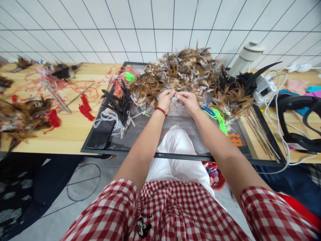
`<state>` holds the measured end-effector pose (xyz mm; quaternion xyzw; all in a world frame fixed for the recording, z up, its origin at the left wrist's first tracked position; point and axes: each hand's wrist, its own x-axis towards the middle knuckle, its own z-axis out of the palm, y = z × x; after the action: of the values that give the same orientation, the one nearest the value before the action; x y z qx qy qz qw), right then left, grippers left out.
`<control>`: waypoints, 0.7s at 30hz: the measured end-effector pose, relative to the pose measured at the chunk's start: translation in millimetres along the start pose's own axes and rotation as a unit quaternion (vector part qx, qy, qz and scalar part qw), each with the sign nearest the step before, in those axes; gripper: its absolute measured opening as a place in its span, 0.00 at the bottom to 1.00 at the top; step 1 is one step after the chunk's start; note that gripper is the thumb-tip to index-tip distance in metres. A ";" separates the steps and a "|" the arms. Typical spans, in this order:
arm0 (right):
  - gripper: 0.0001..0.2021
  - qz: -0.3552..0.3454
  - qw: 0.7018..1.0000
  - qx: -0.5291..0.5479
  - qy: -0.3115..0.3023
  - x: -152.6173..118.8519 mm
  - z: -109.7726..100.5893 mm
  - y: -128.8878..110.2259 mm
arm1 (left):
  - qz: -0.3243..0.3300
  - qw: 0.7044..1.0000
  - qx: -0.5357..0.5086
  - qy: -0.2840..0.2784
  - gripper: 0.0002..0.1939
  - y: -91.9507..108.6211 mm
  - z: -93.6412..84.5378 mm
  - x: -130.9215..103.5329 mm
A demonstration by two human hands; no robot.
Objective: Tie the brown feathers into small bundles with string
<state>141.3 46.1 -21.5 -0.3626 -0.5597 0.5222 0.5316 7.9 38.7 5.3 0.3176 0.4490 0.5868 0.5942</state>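
My left hand [165,99] and my right hand [188,100] meet at the front edge of a big heap of brown feathers [185,68]. Thumb and finger of each hand are pinched together, almost touching the other hand. What they pinch is too small to make out; a pale wisp shows just beneath the fingers. A red bead bracelet [161,111] circles my left wrist. To the left lies a bunch of black feathers [119,105] with clear plastic strips. Bright green cords [220,119] and blue scissors-like handles [208,110] lie right of my right hand.
A dark-framed glass panel [140,140] lies on the wooden table [72,134]. A phone [100,134] rests at its left, thin sticks [262,134] at its right. Behind stands a white bottle [247,58]. White cables [286,147] hang near a black headset-like band [283,117]. Below is a red basket [222,182].
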 end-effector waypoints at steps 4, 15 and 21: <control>0.29 -0.095 0.986 -0.086 0.102 9.3 -8.5 15.0 | 0.011 0.999 0.029 -0.024 0.09 -1.7 1.9 -3.2; 0.26 -0.195 0.951 -0.202 0.128 10.7 -14.7 24.4 | -0.008 0.994 0.098 -0.042 0.12 4.7 7.9 -15.2; 0.27 -0.156 0.961 -0.182 0.135 14.2 -17.7 27.2 | -0.004 0.993 0.111 -0.030 0.12 5.6 7.3 -15.3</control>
<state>152.0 68.5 -46.7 -0.4282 -0.6183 0.2682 0.6020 13.6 25.3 15.7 0.3976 0.4946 0.5211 0.5707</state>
